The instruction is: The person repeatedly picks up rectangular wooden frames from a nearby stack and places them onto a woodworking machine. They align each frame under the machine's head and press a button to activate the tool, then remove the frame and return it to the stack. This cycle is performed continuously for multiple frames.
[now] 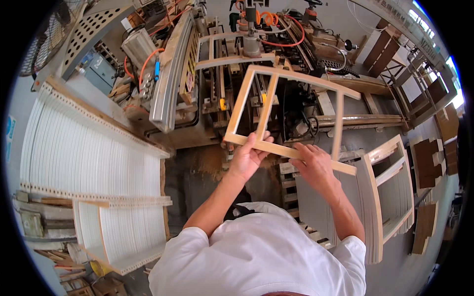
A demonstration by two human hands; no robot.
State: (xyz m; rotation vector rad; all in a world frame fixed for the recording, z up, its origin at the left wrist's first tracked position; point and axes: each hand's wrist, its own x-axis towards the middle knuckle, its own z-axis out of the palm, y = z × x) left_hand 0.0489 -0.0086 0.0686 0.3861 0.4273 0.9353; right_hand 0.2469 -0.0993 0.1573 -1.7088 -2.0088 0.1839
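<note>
A light wooden frame point(267, 109) with crossbars is held up in front of me, tilted, above the machine's near end. My left hand point(250, 157) is closed on its near rail, thumb on top by the left crossbar and fingers underneath. Farther right along that same rail, my right hand point(316, 163) grips with its fingers bent over the top; its thumb is hidden. A second wooden frame point(232, 61) lies in the machine point(251, 45), partly covered by a metal cylinder.
To my left stands a long stack of white-faced wooden frames point(94, 143), with a shorter stack point(133, 232) nearer me. More frames point(374, 207) are stacked on a pallet at my right. A metal guide rail point(168, 74) and orange air hoses point(269, 18) belong to the machine ahead.
</note>
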